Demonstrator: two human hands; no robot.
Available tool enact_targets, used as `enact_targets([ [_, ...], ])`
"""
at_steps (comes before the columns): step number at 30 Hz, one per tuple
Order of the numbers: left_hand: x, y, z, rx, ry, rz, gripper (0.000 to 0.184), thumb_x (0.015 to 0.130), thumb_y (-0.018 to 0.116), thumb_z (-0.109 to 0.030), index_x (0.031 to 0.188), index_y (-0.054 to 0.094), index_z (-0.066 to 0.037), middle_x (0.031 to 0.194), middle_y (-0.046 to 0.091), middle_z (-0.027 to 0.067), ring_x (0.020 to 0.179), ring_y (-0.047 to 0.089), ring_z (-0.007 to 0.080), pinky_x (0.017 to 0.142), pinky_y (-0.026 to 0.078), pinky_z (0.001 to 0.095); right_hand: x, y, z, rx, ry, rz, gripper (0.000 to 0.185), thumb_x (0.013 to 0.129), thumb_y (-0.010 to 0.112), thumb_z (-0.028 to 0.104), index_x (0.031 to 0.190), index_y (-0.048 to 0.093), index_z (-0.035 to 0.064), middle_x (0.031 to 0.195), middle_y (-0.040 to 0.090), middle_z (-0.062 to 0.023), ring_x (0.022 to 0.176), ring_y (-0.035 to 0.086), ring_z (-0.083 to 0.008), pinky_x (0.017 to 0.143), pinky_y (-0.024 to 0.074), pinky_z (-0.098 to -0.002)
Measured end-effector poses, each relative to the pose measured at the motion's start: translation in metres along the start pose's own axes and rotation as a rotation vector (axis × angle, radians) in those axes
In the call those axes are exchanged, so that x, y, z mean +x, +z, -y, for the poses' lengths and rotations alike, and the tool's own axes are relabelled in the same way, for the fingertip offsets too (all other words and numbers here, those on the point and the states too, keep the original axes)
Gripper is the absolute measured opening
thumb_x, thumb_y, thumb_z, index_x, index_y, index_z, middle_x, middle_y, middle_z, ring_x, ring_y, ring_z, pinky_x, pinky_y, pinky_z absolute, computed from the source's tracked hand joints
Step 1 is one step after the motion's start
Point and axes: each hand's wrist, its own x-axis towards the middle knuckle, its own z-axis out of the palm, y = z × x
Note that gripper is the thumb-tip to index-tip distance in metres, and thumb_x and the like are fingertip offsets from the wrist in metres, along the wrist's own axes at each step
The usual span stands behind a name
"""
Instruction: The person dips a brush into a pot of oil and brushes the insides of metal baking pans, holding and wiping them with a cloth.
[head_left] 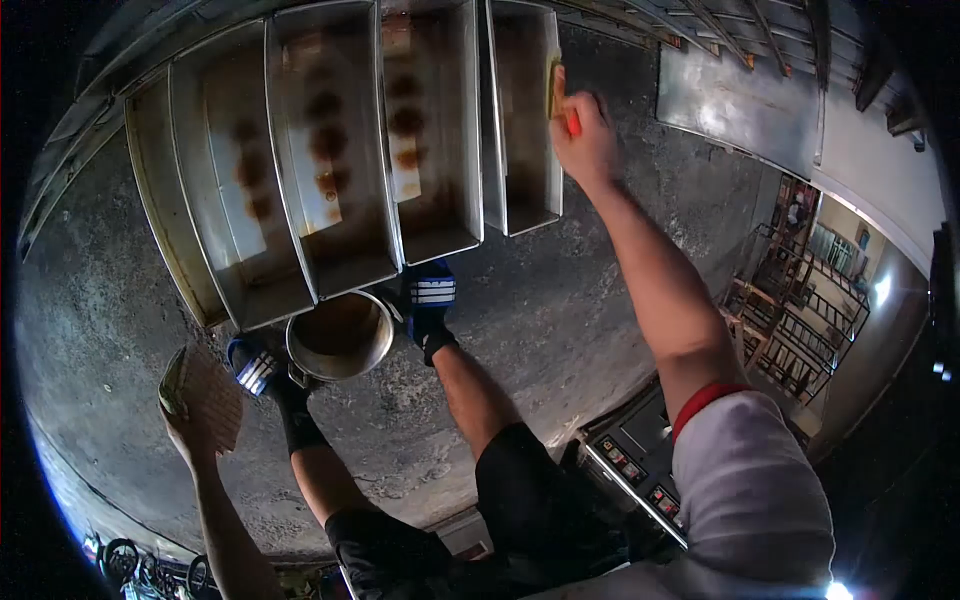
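My right hand (585,135) is closed around a small yellow-green pad (552,88), which touches the right outer edge of the rightmost metal tray (527,150). At the lower left, my left hand (190,430) grips a flat, tan, patterned piece (216,402) that hangs over the floor. Several long metal trays stand side by side at the top, with dark brown round stains on the inner faces of some, such as the middle tray (350,250). Below them, between my feet, a round metal pot (375,350) contains brownish liquid.
Grey concrete floor (590,310) surrounds the trays. A metal sheet (740,100) lies at the upper right. Racks (800,320) stand at the far right. A dark appliance with red labels (625,465) is near my right knee. Bicycles (125,560) appear at the bottom left.
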Motion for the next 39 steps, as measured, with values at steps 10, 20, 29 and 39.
enact_targets([
  [10, 0.021, -0.015, 0.038, 0.181, -0.073, -0.076, 0.05, 0.089, 0.058, -0.028, 0.131, 0.045, -0.005, 0.121, 0.057, 0.0237, 0.112, 0.055, 0.0393, 0.093, 0.044, 0.045, 0.047, 0.031, 0.003, 0.239, -0.123, 0.036, 0.02, 0.083, 0.061, 0.014, 0.103, 0.057, 0.0125, 0.09, 0.065, -0.0108, 0.087, 0.065, -0.0296, 0.075, 0.0519, -0.0381],
  [20, 0.158, 0.023, -0.005, 0.431, 0.201, -0.01, 0.051, 0.09, 0.057, -0.032, 0.134, 0.044, -0.01, 0.129, 0.052, 0.0117, 0.113, 0.054, 0.0244, 0.097, 0.043, 0.036, -0.219, 0.045, -0.044, 0.532, 0.9, 0.239, 0.025, 0.087, 0.066, 0.029, 0.104, 0.059, 0.0115, 0.093, 0.06, -0.0035, 0.074, 0.06, -0.0153, 0.061, 0.0444, -0.0314],
  [29, 0.171, 0.109, -0.078, -0.37, 0.018, -0.051, 0.061, 0.081, 0.068, -0.046, 0.121, 0.052, -0.003, 0.115, 0.061, 0.0195, 0.105, 0.06, 0.0367, 0.087, 0.048, 0.0438, -0.217, 0.263, -0.032, 1.213, 0.692, 0.179, 0.031, 0.088, 0.057, 0.035, 0.111, 0.053, 0.0152, 0.1, 0.059, -0.0022, 0.084, 0.062, -0.0238, 0.056, 0.041, -0.0335],
  [39, 0.137, 0.069, -0.074, -0.106, 0.06, -0.227, 0.044, 0.08, 0.07, -0.034, 0.109, 0.06, -0.002, 0.102, 0.065, 0.0209, 0.094, 0.063, 0.0384, 0.08, 0.049, 0.0461, -0.207, 0.166, 0.049, 1.734, 0.977, -0.201, 0.014, 0.086, 0.059, 0.022, 0.095, 0.053, 0.0126, 0.083, 0.056, -0.003, 0.071, 0.055, -0.0197, 0.055, 0.0451, -0.0361],
])
